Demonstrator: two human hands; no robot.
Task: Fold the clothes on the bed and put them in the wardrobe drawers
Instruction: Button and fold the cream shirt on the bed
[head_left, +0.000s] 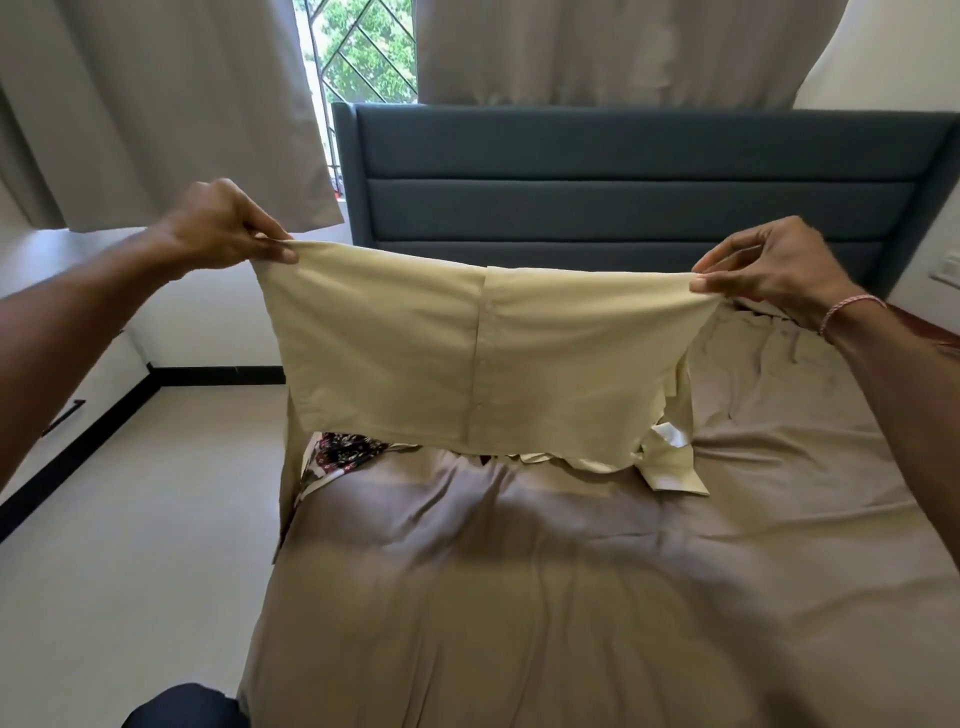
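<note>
A pale cream button-up shirt (483, 353) hangs spread out in the air above the bed (545, 597). My left hand (223, 228) pinches its upper left corner. My right hand (774, 270) pinches the upper right corner, with a pink thread band on that wrist. The shirt's lower part, with a cuff or collar piece (670, 462), trails onto the taupe sheet. Behind its lower left edge lies a dark floral garment (337, 457), mostly hidden by the shirt.
A blue-grey padded headboard (623, 176) stands at the far end, with grey curtains (156, 104) and a window behind it. Pale floor (130, 545) with a black skirting runs along the bed's left side. A reddish cloth (924, 327) shows at the right edge.
</note>
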